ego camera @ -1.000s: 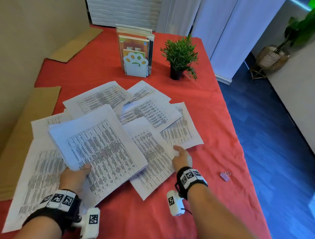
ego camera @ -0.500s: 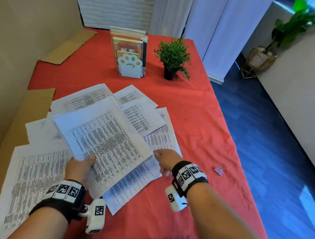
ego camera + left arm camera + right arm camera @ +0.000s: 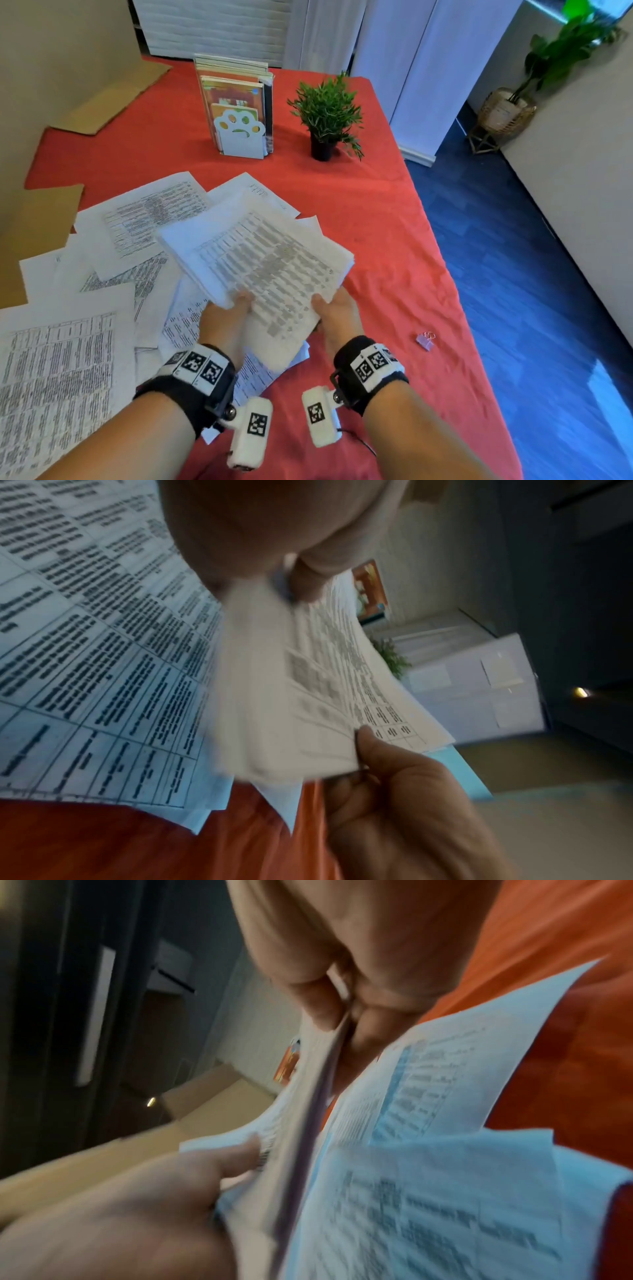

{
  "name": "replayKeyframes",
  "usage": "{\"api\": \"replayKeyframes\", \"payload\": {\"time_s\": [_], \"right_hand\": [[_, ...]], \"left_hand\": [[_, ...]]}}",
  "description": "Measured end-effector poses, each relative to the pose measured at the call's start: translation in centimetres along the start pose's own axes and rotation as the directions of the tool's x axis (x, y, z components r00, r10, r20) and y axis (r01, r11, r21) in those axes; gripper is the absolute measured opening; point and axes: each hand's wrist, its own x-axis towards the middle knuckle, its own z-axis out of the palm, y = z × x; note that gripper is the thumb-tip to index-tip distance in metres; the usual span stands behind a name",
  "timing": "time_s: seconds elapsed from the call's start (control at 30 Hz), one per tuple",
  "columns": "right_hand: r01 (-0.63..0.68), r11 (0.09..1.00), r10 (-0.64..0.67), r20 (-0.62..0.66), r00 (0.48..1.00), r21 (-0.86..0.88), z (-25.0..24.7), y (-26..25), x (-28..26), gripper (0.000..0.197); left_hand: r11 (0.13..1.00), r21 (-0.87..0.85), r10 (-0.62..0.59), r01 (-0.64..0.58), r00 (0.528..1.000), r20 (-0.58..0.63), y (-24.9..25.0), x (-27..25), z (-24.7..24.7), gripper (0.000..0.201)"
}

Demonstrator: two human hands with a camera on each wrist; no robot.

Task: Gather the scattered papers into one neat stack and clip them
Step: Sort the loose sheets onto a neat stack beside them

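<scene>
Both hands hold a thick bundle of white printed paper sheets (image 3: pixel 270 263) raised above the red-clothed desk (image 3: pixel 394 260): the left hand (image 3: pixel 224 320) has its grip clamped on the bundle's near left edge, and the right hand (image 3: pixel 337 313) is pinched on the near right corner, thumbs on top. More loose printed sheets (image 3: pixel 65 356) lie fanned on the desk to the left and under the bundle. A small pink binder clip (image 3: pixel 425 341) sits on the cloth just right of the right wrist.

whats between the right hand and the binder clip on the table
Only bare red tablecloth, slightly wrinkled, lies between the right hand, which grips the paper stack, and the pink binder clip. The head view shows it.
</scene>
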Motion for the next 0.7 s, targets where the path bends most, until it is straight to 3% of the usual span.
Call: {"api": "replayKeyframes", "payload": {"time_s": [0.07,0.13,0.2,0.3,0.37,0.43,0.47,0.53,0.57,0.6,0.63,0.7], "right_hand": [[0.029,0.996,-0.018,-0.139,0.99,0.08,-1.5,-0.7,1.0,0.029],[0.072,0.986,-0.029,-0.274,0.961,0.147,-3.7,-1.8,2.1,0.027],[0.106,0.982,-0.032,-0.411,0.911,0.158,-6.2,-2.9,3.4,0.027],[0.098,0.992,-0.029,-0.61,0.792,0.08,-9.4,-4.0,5.2,0.033],[0.096,0.982,0.038,-0.67,0.742,0.162,-11.3,-4.2,6.3,0.033],[-0.028,0.975,0.171,-0.657,0.734,0.222,-12.5,-4.0,7.2,0.017],[-0.105,0.971,0.223,-0.643,0.733,0.217,-12.7,-3.9,7.5,0.013],[-0.195,0.965,0.262,-0.632,0.729,0.176,-12.6,-4.0,7.9,0.024],[-0.275,0.96,0.242,-0.676,0.696,0.061,-12.2,-3.9,7.7,0.031],[-0.372,0.906,0.122,-0.714,0.689,-0.204,-12.0,-3.4,7.6,0.034],[-0.395,0.847,0.02,-0.72,0.693,-0.356,-11.7,-3.6,7.5,0.035],[-0.36,0.92,0.144,-0.719,0.68,-0.155,-10.6,-4.0,7.3,0.039]], "left_hand": [[1.0,-0.006,0.002,-0.001,0.992,0.129,0.2,-0.3,0.8,0.046],[0.998,0.054,0.027,-0.037,0.985,0.168,0.2,-0.5,0.9,0.041],[0.98,0.176,0.063,-0.088,0.988,0.139,-0.1,-0.2,0.0,0.049],[0.903,0.407,0.128,-0.136,0.991,0.046,-0.6,0.8,-2.6,0.058],[0.824,0.541,0.206,-0.168,0.978,-0.01,-1.0,1.8,-4.3,0.058],[0.71,0.684,0.28,-0.167,0.958,-0.057,-1.6,2.9,-6.4,0.06],[0.647,0.75,0.301,-0.138,0.95,-0.085,-1.8,3.5,-7.5,0.061],[0.556,0.83,0.319,-0.044,0.934,-0.164,-2.3,4.5,-10.2,0.063],[0.538,0.843,0.308,0.013,0.928,-0.211,-2.3,4.8,-11.5,0.063],[0.53,0.845,0.289,0.077,0.92,-0.265,-2.4,5.1,-12.7,0.062],[0.522,0.842,0.274,0.137,0.908,-0.318,-2.3,5.4,-13.9,0.062],[0.54,0.808,0.236,0.238,0.878,-0.417,-2.2,5.7,-15.9,0.063]]}}
